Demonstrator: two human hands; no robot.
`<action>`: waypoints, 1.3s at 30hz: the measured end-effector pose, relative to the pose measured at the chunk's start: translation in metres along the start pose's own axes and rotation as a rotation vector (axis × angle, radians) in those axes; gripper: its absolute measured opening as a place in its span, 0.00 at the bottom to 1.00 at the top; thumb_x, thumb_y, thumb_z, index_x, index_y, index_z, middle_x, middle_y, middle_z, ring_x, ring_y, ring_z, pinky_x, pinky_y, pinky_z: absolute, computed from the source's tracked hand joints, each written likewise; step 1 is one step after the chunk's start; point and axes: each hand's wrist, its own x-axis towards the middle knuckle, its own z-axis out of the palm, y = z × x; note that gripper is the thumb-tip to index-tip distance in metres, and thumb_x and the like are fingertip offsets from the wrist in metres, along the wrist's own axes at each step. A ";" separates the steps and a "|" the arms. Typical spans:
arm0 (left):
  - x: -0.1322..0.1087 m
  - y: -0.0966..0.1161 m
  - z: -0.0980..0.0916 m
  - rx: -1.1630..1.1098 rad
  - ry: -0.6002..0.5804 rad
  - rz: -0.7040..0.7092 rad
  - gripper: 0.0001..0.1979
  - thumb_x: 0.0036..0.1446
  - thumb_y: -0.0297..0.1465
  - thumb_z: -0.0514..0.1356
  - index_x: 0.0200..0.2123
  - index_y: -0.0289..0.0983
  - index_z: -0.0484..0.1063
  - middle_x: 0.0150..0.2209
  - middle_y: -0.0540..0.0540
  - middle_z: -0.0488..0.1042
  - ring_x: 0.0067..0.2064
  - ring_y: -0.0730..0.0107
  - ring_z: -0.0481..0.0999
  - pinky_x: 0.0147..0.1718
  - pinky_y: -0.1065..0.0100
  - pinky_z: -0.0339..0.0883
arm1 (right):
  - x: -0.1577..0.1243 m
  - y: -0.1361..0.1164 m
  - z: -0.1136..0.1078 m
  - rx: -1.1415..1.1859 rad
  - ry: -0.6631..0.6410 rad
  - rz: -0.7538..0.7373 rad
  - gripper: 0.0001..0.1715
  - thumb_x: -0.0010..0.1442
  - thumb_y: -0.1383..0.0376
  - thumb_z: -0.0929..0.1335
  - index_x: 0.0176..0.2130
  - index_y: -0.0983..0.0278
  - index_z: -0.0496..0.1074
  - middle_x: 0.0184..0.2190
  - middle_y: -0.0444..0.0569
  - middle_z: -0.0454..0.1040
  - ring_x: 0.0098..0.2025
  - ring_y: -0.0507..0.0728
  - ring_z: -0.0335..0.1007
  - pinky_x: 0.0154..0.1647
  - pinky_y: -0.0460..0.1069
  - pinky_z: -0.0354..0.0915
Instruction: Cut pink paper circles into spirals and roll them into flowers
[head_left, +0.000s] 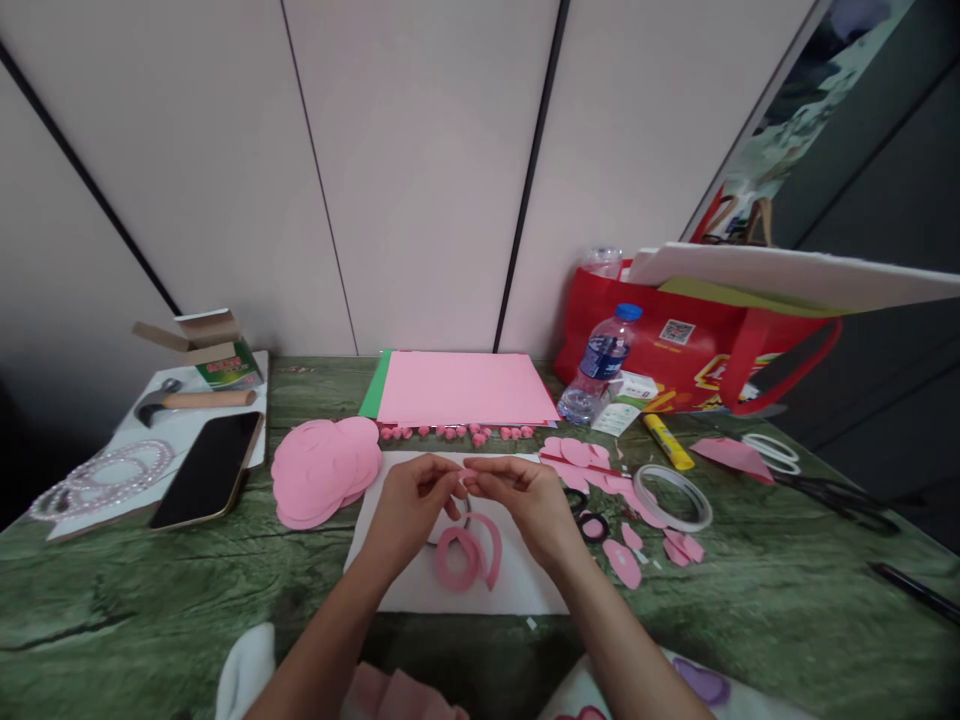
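Observation:
My left hand (421, 497) and my right hand (523, 495) meet fingertip to fingertip above a white sheet (536, 590). Both are closed in a pinch; what lies between the fingertips is too small to make out. Right below them is a curled pink paper strip (456, 588), wound into a loop with one arm bending out to the right. A thin dark curved line (468, 515) shows between the hands and the strip. I cannot tell whether the strip touches the sheet or hangs above it.
Left lie stacked pink paper rounds (326, 470), a phone (210, 470), a hammer (202, 399) and bead strings (112, 480). Behind are small pink rosebuds (450, 433) and pink sheets (465, 388). Right are tape (703, 510), a glue stick (667, 442), scissors (832, 497), a bottle (600, 365) and a red bag (652, 325).

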 end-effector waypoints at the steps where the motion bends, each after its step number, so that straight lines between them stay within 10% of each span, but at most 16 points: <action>1: 0.000 0.000 0.000 0.001 0.000 -0.001 0.06 0.47 0.29 0.55 0.27 0.33 0.70 0.22 0.48 0.72 0.20 0.75 0.70 0.21 0.74 0.62 | 0.000 0.000 0.000 -0.002 0.000 -0.001 0.14 0.38 0.63 0.73 0.29 0.66 0.75 0.24 0.48 0.77 0.28 0.55 0.73 0.37 0.52 0.69; 39: 0.000 -0.002 0.000 0.042 0.000 0.015 0.07 0.48 0.31 0.55 0.27 0.33 0.70 0.23 0.48 0.73 0.20 0.74 0.70 0.21 0.73 0.63 | 0.001 0.000 -0.001 -0.002 0.037 -0.031 0.12 0.38 0.63 0.74 0.27 0.65 0.75 0.23 0.47 0.76 0.27 0.54 0.72 0.35 0.51 0.68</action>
